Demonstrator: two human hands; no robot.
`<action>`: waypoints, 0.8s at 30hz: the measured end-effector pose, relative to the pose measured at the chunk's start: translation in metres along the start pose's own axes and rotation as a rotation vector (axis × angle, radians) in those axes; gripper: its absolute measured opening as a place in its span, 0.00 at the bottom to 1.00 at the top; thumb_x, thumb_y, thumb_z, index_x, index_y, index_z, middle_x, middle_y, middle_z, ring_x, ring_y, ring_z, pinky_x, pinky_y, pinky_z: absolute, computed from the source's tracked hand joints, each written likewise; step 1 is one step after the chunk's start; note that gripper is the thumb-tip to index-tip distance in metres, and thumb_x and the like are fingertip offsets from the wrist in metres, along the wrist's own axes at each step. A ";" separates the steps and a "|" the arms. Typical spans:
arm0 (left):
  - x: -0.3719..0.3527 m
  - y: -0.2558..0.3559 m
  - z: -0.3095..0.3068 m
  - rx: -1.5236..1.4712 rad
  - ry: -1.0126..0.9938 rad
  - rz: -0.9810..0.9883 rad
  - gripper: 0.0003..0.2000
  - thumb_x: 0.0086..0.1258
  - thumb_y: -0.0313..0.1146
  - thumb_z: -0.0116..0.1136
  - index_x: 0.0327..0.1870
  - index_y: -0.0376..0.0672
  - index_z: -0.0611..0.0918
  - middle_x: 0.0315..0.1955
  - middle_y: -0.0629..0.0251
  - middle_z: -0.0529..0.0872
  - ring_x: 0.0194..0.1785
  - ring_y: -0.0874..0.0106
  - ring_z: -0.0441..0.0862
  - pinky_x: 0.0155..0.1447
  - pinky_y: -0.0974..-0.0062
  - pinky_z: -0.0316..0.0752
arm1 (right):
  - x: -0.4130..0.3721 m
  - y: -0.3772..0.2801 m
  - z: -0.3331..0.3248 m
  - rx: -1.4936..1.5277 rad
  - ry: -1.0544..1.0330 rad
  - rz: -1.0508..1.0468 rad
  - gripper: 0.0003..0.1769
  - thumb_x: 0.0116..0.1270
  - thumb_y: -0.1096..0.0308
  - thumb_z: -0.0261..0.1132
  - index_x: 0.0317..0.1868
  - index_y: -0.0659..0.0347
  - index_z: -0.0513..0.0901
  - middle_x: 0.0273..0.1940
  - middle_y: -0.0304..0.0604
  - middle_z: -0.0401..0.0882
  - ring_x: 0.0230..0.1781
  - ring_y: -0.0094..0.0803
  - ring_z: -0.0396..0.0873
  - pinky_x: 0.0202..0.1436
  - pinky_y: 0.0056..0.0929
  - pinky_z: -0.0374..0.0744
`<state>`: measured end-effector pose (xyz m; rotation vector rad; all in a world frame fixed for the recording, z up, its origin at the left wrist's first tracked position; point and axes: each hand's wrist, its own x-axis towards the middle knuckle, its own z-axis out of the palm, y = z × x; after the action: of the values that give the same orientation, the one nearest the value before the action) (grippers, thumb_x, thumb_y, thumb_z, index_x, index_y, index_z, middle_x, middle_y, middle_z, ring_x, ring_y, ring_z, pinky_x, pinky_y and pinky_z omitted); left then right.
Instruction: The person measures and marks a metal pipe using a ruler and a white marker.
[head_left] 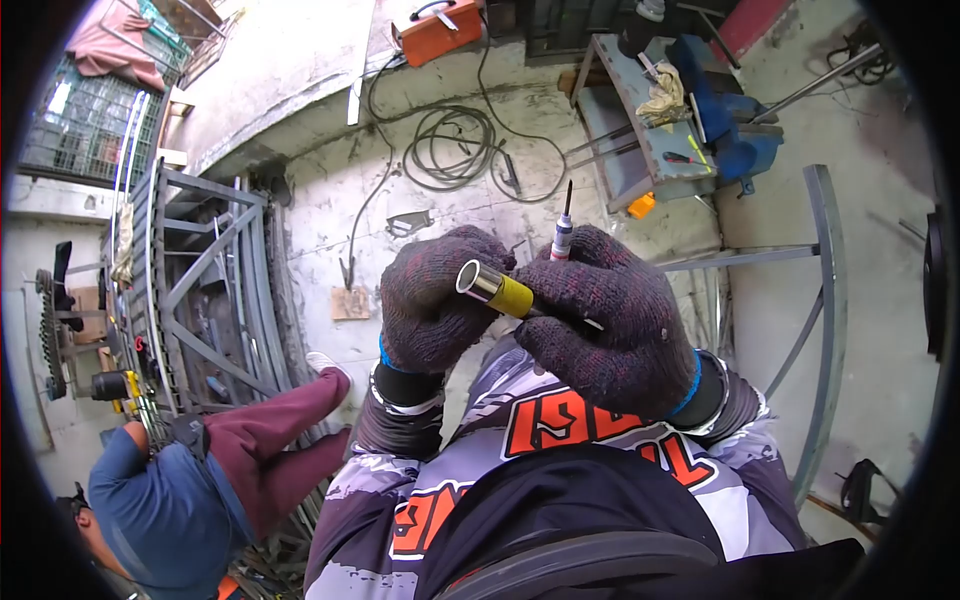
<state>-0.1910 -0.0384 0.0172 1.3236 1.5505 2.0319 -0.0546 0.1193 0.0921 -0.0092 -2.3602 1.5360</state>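
Both hands wear dark knitted gloves and are held close together before the chest. My right hand (610, 320) has its fingers closed round a yellow tape measure tube with a shiny round metal end (495, 288), which points up and left. From the top of the same hand a slim marker-like tool (563, 235) with a dark thin tip stands nearly upright. My left hand (440, 295) is curled beside the metal end, its fingertips turned inward by the right hand; what they hold, if anything, is hidden.
A coworker (170, 500) bends at the lower left beside stacked metal frames (215, 270). Coiled cable (450, 150) lies on the floor ahead, near an orange machine (440, 32). A bench (665, 170) bears a blue vise (735, 130). At right stands a metal frame (828, 260).
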 end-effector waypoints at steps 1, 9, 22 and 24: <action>0.001 0.002 0.001 0.009 -0.012 -0.002 0.12 0.60 0.30 0.73 0.39 0.33 0.84 0.34 0.53 0.89 0.40 0.55 0.86 0.47 0.58 0.82 | 0.001 -0.003 -0.001 -0.031 -0.002 -0.001 0.18 0.60 0.71 0.73 0.52 0.58 0.86 0.37 0.50 0.79 0.37 0.48 0.80 0.37 0.41 0.79; 0.004 0.001 0.010 -0.011 0.132 -0.075 0.09 0.59 0.30 0.73 0.36 0.36 0.85 0.34 0.54 0.89 0.37 0.60 0.89 0.44 0.68 0.83 | 0.002 -0.003 -0.003 -0.024 0.027 -0.015 0.17 0.61 0.70 0.73 0.52 0.57 0.87 0.34 0.49 0.77 0.31 0.48 0.79 0.34 0.41 0.77; 0.006 0.011 0.014 0.097 0.088 -0.240 0.09 0.65 0.33 0.69 0.38 0.36 0.87 0.35 0.58 0.90 0.36 0.67 0.88 0.43 0.72 0.81 | 0.003 0.012 -0.002 -0.066 0.071 -0.089 0.18 0.62 0.69 0.72 0.53 0.58 0.86 0.32 0.47 0.78 0.32 0.45 0.78 0.32 0.41 0.77; 0.003 0.011 0.015 -0.003 0.142 -0.307 0.09 0.65 0.33 0.70 0.38 0.35 0.87 0.35 0.59 0.90 0.36 0.69 0.88 0.43 0.72 0.81 | 0.001 0.011 -0.003 -0.088 0.060 -0.071 0.17 0.62 0.70 0.72 0.52 0.58 0.86 0.32 0.47 0.79 0.32 0.46 0.78 0.32 0.41 0.77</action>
<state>-0.1779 -0.0313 0.0284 0.8903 1.6896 1.9656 -0.0570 0.1270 0.0835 0.0077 -2.3534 1.3793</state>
